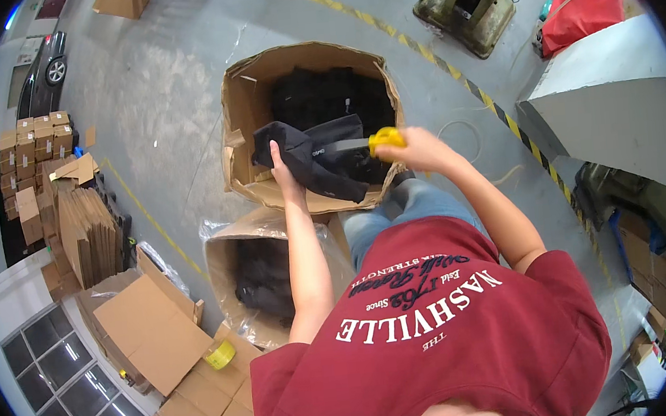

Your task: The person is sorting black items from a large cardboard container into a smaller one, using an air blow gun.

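Note:
My left hand [283, 173] grips a folded piece of black cloth [329, 178] with small white print on it. The thumb lies over the cloth; the other fingers are hidden beneath it. In my right hand [417, 151] is a pair of scissors with yellow handles [384, 139]. Their blades point left and lie over the cloth, and I cannot tell whether they touch it. Both hands are above a large open cardboard box [234, 106], in which more black cloth [331, 97] is heaped.
Closer to me on the left stands a plastic-lined box [220, 257] with black items [263, 273] inside. A roll of yellow tape [220, 355] sits on closed cartons [189, 415]. Flattened cardboard [88, 233] is stacked farther left. A machine base [465, 14] stands at the far right.

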Demonstrator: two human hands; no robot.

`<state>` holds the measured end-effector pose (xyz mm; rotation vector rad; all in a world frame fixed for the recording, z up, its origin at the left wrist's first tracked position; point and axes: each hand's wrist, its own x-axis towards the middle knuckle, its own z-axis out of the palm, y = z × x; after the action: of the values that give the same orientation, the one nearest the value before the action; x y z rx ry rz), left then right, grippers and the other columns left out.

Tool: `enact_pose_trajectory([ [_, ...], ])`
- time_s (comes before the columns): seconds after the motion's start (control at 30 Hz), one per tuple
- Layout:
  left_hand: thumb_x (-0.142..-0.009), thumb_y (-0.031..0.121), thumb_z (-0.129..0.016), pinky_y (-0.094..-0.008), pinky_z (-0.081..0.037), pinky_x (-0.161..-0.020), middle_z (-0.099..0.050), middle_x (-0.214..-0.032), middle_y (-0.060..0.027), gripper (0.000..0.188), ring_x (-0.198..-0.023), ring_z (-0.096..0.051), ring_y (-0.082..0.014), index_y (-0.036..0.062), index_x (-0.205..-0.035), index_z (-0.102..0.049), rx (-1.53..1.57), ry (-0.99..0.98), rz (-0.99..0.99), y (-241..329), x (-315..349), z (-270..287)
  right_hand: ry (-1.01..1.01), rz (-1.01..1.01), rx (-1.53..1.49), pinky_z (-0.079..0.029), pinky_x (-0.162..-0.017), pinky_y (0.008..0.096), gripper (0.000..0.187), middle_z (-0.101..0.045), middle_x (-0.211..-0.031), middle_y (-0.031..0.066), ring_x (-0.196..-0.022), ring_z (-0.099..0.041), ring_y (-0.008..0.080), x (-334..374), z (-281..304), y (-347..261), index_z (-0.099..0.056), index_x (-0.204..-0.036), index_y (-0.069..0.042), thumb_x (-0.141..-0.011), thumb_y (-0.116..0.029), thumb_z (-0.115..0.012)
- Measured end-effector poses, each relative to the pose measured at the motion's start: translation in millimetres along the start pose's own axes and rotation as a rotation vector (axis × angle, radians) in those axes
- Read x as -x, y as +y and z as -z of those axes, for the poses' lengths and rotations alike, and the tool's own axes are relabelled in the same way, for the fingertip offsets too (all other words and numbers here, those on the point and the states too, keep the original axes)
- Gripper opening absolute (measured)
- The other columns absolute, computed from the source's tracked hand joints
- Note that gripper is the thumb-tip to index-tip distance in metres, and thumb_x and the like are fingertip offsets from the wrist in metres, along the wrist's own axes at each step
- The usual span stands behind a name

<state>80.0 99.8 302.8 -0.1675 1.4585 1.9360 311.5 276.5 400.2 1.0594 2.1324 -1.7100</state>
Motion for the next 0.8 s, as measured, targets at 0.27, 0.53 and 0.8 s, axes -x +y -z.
enact_pose_trajectory([
  [0.27, -0.089, 0.039, -0.048, -0.0354, -0.044, -0.087, -0.059, -0.098, -0.0092, 0.035, -0.091, -0.057, -0.0229, 0.0077, -0.102, -0.055, 0.211, -0.381, -0.015, -18.9, -39.2, 78.9, -0.144, 0.099, -0.356, -0.044, -0.046, 0.0262, 0.046, -0.056, -0.059, 0.0049, -0.048, -0.055, 0.0135, -9.3, 3.0, 3.8, -0.062, -0.090, -0.005, -0.080, -0.050, -0.060],
  [0.53, -0.093, 0.025, -0.042, -0.0288, -0.040, -0.059, -0.049, -0.071, -0.0030, 0.024, -0.060, -0.047, -0.0198, 0.0075, -0.109, -0.040, 0.672, -1.018, 0.449, -29.0, -16.3, 22.8, -0.140, 0.011, -0.189, -0.044, -0.043, 0.0256, 0.049, -0.058, -0.060, 0.0053, -0.044, -0.055, 0.0126, -15.8, 16.0, 6.7, -0.062, -0.088, -0.003, -0.078, -0.051, -0.062],
  [0.8, -0.089, 0.020, -0.051, -0.0317, -0.047, -0.078, -0.062, -0.096, -0.0088, 0.025, -0.086, -0.059, -0.0198, 0.0051, -0.108, -0.059, -0.604, 0.114, -0.149, -3.8, -32.2, 26.9, -0.105, 0.035, 0.068, -0.046, -0.048, 0.0306, 0.049, -0.059, -0.058, 0.0078, -0.047, -0.058, 0.0169, -27.5, 14.9, -1.5, -0.063, -0.086, -0.004, -0.078, -0.052, -0.061],
])
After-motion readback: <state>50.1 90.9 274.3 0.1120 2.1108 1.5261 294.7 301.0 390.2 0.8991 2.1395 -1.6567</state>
